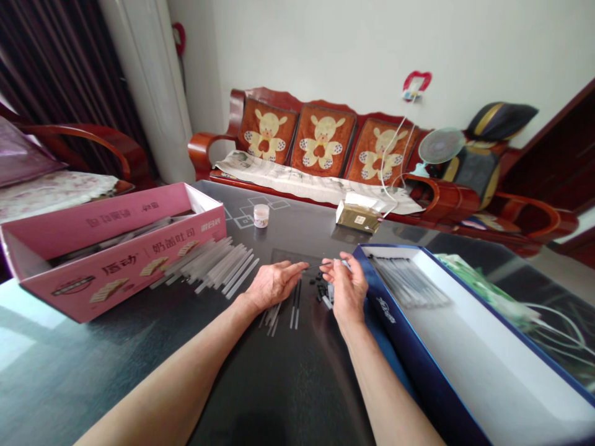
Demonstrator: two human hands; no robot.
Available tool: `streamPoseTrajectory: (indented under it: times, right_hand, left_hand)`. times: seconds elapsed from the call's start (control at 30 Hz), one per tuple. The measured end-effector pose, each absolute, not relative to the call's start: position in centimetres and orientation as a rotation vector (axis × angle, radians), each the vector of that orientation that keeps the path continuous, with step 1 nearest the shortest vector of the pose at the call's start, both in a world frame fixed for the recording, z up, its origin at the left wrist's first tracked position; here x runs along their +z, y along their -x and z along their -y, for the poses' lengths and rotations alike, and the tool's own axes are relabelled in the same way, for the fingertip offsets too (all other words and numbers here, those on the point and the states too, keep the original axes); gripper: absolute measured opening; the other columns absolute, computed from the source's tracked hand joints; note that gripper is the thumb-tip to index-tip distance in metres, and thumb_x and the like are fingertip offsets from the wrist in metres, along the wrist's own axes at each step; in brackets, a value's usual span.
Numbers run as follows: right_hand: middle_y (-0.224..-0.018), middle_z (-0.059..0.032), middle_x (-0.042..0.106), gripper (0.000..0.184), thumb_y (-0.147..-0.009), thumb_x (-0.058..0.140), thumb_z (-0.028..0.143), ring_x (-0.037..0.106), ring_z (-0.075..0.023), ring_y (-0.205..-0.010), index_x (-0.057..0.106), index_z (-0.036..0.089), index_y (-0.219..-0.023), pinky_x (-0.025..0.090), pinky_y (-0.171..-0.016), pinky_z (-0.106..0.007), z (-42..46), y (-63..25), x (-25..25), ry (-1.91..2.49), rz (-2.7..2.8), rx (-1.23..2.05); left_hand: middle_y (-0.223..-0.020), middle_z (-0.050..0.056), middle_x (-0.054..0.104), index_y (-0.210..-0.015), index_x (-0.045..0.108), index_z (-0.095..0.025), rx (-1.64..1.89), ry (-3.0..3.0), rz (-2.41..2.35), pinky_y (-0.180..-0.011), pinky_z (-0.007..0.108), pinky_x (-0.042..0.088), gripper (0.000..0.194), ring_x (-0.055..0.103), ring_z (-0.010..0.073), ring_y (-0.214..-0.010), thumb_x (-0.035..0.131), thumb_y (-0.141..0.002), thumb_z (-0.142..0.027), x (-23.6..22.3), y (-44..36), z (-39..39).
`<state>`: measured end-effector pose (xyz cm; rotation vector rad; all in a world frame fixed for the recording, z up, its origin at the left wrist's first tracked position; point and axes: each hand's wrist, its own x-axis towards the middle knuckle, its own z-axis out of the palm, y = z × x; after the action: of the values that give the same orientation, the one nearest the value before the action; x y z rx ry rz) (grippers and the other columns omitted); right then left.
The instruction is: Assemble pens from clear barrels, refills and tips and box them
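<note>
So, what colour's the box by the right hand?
The box is blue outside, white inside, clearest in the head view.

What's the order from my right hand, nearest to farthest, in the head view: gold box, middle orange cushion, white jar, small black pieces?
1. Small black pieces: just left of your right hand.
2. Gold box: ahead of it.
3. White jar: ahead and to the left.
4. Middle orange cushion: on the sofa, well beyond.

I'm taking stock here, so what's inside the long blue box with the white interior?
Thin translucent sticks, dark-tipped, lie side by side toward the far end of the long blue box; its white floor shows nearer. Anything beneath the sticks is covered.
</note>
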<state>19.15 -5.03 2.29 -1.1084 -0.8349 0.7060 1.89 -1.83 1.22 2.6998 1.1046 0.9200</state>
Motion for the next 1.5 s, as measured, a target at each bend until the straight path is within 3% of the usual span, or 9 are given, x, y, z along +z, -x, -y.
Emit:
streamPoseTrajectory:
  times: [0.1,0.23,0.37,0.53,0.67,0.77,0.9,1.0,1.5]
  right_hand:
    - [-0.094,-0.007,0.072,0.03,-0.086,0.05,0.038,0.068,-0.0188,-0.085,0.061,0.019,-0.107,0.052,-0.075,-0.034,5.2,-19.3,2.1,1.243,1.133,0.591]
    - [-0.104,-0.0098,0.068,0.028,-0.085,0.046,0.022,0.06,-0.0224,-0.101,0.068,0.018,-0.101,0.044,-0.093,-0.04,5.5,-20.1,2.1,1.431,1.595,0.047]
    - [-0.112,-0.0089,0.064,0.022,-0.08,0.058,0.019,0.054,-0.0272,-0.107,0.071,0.021,-0.097,0.039,-0.095,-0.044,5.9,-20.3,1.7,1.591,1.883,-0.239]
    - [-0.112,-0.0055,0.066,0.014,-0.08,0.061,0.018,0.051,-0.0301,-0.11,0.072,0.024,-0.086,0.034,-0.095,-0.051,6.1,-20.1,1.3,1.633,2.005,-0.274]
    - [-0.102,-0.0076,0.067,0.013,-0.082,0.057,0.02,0.056,-0.0259,-0.101,0.071,0.022,-0.083,0.039,-0.092,-0.046,5.7,-19.9,1.5,1.488,1.891,-0.144]
    - [-0.091,-0.0077,0.067,0.017,-0.083,0.056,0.029,0.061,-0.0199,-0.085,0.068,0.019,-0.089,0.049,-0.08,-0.037,5.3,-19.4,1.7,1.351,1.565,0.155]
    - [-0.083,-0.0045,0.069,0.027,-0.074,0.064,0.039,0.063,-0.0156,-0.07,0.065,0.018,-0.092,0.052,-0.06,-0.028,4.9,-18.4,1.6,1.231,1.054,0.772]
    - [-0.085,-0.0037,0.07,0.031,-0.066,0.072,0.038,0.064,-0.0129,-0.068,0.065,0.018,-0.088,0.052,-0.057,-0.024,5.0,-17.8,1.6,1.125,0.84,1.025]
    - [-0.076,-0.0004,0.068,0.031,-0.063,0.075,0.036,0.063,-0.0135,-0.072,0.07,0.018,-0.089,0.051,-0.06,-0.023,5.2,-17.5,1.0,1.154,0.852,1.022]
  left_hand:
    - [-0.094,0.004,0.067,-0.129,0.053,-0.024,1.001,-2.653,-1.099,-0.07,0.022,0.051,0.036,0.066,0.0142,-0.08,0.038,-0.097,-0.032,1.1,-1.9,1.7]
    - [-0.097,0.005,0.069,-0.127,0.053,-0.021,1.131,-2.596,-1.116,-0.073,0.022,0.052,0.035,0.067,0.0147,-0.083,0.04,-0.096,-0.031,0.9,-2.0,1.5]
    - [-0.098,0.005,0.069,-0.125,0.054,-0.021,1.155,-2.586,-1.121,-0.075,0.023,0.053,0.034,0.067,0.0151,-0.085,0.041,-0.096,-0.03,0.7,-2.0,1.4]
    - [-0.101,0.006,0.069,-0.124,0.055,-0.02,1.149,-2.591,-1.114,-0.076,0.025,0.053,0.033,0.068,0.0164,-0.088,0.041,-0.095,-0.031,0.7,-2.0,1.4]
    - [-0.1,0.005,0.069,-0.122,0.056,-0.02,1.143,-2.583,-1.124,-0.076,0.026,0.054,0.033,0.068,0.0176,-0.088,0.041,-0.095,-0.032,0.7,-2.0,1.4]
    - [-0.102,0.006,0.069,-0.122,0.056,-0.02,1.151,-2.573,-1.123,-0.077,0.027,0.053,0.033,0.068,0.0179,-0.089,0.041,-0.096,-0.032,0.7,-2.0,1.5]
    - [-0.104,0.005,0.069,-0.126,0.054,-0.021,1.128,-2.576,-1.094,-0.077,0.026,0.053,0.034,0.067,0.0171,-0.09,0.04,-0.096,-0.031,0.8,-1.9,1.6]
    - [-0.1,0.005,0.069,-0.126,0.054,-0.022,1.101,-2.581,-1.079,-0.077,0.025,0.052,0.035,0.067,0.0158,-0.087,0.04,-0.096,-0.031,0.9,-1.9,1.7]
    - [-0.087,0.002,0.066,-0.125,0.055,-0.025,0.986,-2.647,-1.091,-0.066,0.021,0.048,0.034,0.065,0.0137,-0.074,0.039,-0.095,-0.031,1.1,-2.0,1.9]
